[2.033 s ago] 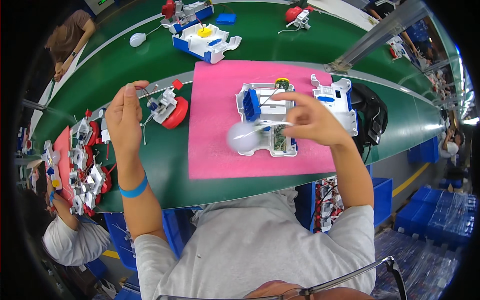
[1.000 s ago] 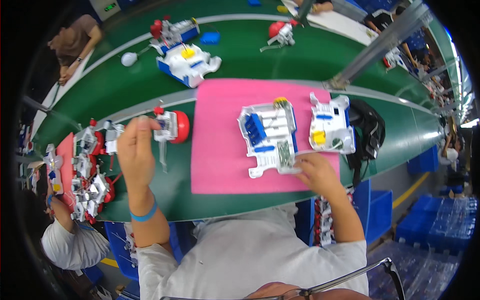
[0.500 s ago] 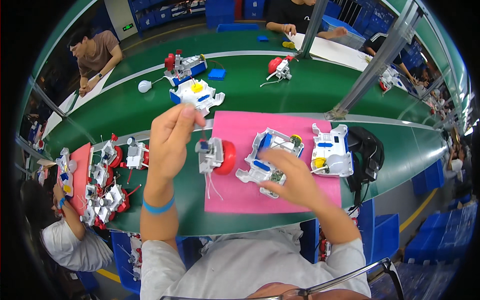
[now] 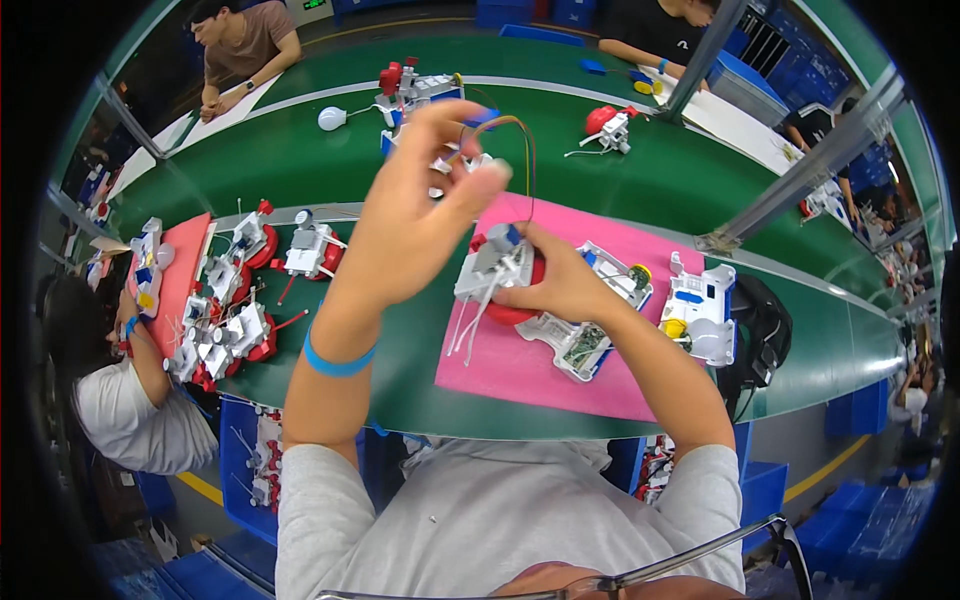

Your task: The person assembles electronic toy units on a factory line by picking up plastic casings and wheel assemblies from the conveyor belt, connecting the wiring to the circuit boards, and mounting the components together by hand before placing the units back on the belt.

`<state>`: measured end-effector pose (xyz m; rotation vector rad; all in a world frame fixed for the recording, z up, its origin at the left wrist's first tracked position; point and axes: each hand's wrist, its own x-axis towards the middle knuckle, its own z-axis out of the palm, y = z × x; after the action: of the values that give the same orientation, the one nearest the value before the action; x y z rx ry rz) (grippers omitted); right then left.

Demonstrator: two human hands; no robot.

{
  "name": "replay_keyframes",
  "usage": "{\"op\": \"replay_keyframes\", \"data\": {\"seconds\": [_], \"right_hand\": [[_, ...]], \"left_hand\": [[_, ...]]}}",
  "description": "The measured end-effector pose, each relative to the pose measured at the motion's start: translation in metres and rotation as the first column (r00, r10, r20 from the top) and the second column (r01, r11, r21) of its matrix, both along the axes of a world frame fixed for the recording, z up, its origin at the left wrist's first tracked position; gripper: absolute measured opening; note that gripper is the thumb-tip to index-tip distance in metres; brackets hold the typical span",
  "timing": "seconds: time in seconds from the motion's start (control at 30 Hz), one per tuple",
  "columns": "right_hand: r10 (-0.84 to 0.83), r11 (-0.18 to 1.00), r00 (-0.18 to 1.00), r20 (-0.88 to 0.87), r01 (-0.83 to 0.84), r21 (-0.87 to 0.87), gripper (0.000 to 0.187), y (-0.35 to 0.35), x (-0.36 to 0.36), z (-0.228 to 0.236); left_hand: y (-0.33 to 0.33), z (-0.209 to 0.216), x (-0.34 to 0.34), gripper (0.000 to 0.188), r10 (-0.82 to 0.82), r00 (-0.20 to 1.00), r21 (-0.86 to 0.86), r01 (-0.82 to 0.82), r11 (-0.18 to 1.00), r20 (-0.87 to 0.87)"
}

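above the pink mat (image 4: 520,370), the right hand (image 4: 560,285) is closed around a small white and red motor unit (image 4: 495,270), and thin white leads hang down from this unit to the mat. the left hand (image 4: 420,215) is raised higher, with its fingertips pinched on the end of a thin brown wire (image 4: 520,130) which bends in an arc down to the unit. just beside the right hand, on the mat, lies an open white housing (image 4: 590,320); a green circuit board sits inside it, but the other small parts there are hard to make out. near the right edge of the mat stands a second white housing (image 4: 700,310) with a blue part and a yellow part in it. on the left, a red tray (image 4: 180,280) and the green table (image 4: 300,150) beside it carry many similar white and red units. the left hand covers part of a white and blue assembly behind it.
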<state>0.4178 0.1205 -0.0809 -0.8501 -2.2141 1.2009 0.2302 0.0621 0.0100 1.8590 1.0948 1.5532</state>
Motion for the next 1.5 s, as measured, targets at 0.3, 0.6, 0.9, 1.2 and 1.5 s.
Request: {"op": "replay_keyframes", "data": {"seconds": [0.3,0.6,0.9,1.2,1.5], "right_hand": [[-0.502,0.671,0.457,-0.735,-0.331,-0.664,0.047,-0.018,0.004,0.01],[-0.512,0.832,0.345,-0.787,-0.028,-0.554,0.051,-0.077,-0.024,-0.006],[-0.458,0.859,0.343,-0.82,0.408,-0.309,0.018,-0.1,0.042,-0.012],[-0.382,0.874,0.309,-0.871,0.427,-0.232,0.017,-0.195,0.073,-0.058],[-0.214,0.902,0.42,-0.882,0.432,-0.013,0.008,-0.198,0.134,-0.047]], "left_hand": [[-0.037,-0.135,-0.02,0.059,0.235,0.881,-0.273,-0.126,0.954,0.412],[-0.049,-0.137,0.076,0.088,-0.066,0.666,-0.128,0.238,0.963,0.743],[-0.045,-0.128,0.042,0.082,-0.071,0.504,-0.147,0.381,0.913,0.861],[-0.041,-0.136,-0.014,0.088,-0.197,0.328,-0.089,0.684,0.724,0.924],[-0.06,-0.108,0.02,0.08,-0.07,0.594,-0.196,0.37,0.908,0.801]]}}
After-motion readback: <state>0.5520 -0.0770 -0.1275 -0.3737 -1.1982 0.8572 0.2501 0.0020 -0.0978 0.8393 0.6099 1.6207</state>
